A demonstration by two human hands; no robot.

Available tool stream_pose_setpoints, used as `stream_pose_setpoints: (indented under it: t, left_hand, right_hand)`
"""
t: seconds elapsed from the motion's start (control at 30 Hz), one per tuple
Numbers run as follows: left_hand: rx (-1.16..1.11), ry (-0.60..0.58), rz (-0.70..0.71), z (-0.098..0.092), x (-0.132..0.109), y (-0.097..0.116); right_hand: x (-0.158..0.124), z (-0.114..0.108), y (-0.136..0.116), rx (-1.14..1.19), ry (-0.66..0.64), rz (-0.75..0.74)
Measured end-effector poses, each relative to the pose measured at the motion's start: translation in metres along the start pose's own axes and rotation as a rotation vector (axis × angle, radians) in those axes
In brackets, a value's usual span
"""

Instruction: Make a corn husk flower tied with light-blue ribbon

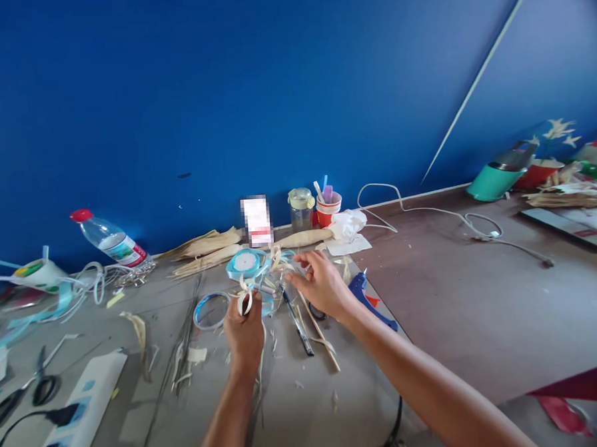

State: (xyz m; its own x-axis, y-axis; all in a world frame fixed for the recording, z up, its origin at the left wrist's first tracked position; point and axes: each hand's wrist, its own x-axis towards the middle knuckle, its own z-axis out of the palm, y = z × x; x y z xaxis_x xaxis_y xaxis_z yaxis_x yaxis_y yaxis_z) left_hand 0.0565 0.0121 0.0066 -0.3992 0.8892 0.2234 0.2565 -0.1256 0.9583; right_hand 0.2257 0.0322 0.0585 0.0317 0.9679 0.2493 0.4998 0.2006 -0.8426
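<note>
My left hand (244,326) is closed around a small bundle of pale straw strips (246,299) held upright. My right hand (319,284) reaches over beside it, fingers pinched on a light blue ribbon (273,265) that runs from a blue ribbon spool (245,263) just behind. A clear tape ring (208,311) lies left of my left hand. A black pen (298,323) and a thin wooden stick (320,332) lie between my hands.
A blue glue gun (365,297) lies right of my right hand. Husk leaves (210,249), a jar (302,210) and a red paper cup (328,210) stand by the blue wall. A water bottle (110,241), scissors (22,391) and a power strip (69,422) are at left; a white cable (428,211) runs right.
</note>
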Motion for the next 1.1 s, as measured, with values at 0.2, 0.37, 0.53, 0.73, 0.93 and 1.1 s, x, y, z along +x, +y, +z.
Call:
stream_pose_setpoints:
  t: [0.2,0.37,0.53,0.73,0.93,1.1]
  left_hand:
    - [-0.327,-0.045,-0.111,0.006,0.001,0.008]
    - [-0.465,-0.085,-0.174,0.009,0.002,0.01]
    - [-0.499,-0.09,-0.183,0.008,0.0,0.015]
    - [-0.54,-0.076,-0.202,0.007,0.0,0.016]
    - [-0.532,-0.062,-0.18,0.005,0.002,0.01]
    - [-0.497,-0.083,-0.171,0.003,0.002,0.004]
  right_hand:
    - [0.005,-0.004,-0.013,0.109,0.12,-0.145]
    - [0.009,-0.002,-0.024,-0.039,0.133,-0.378]
    - [0.013,0.01,-0.032,-0.293,0.18,-0.494]
    - [0.015,0.017,-0.033,-0.425,0.206,-0.536]
    - [0.011,0.013,-0.035,-0.352,0.188,-0.596]
    - [0.028,0.006,-0.042,-0.211,0.257,-0.525]
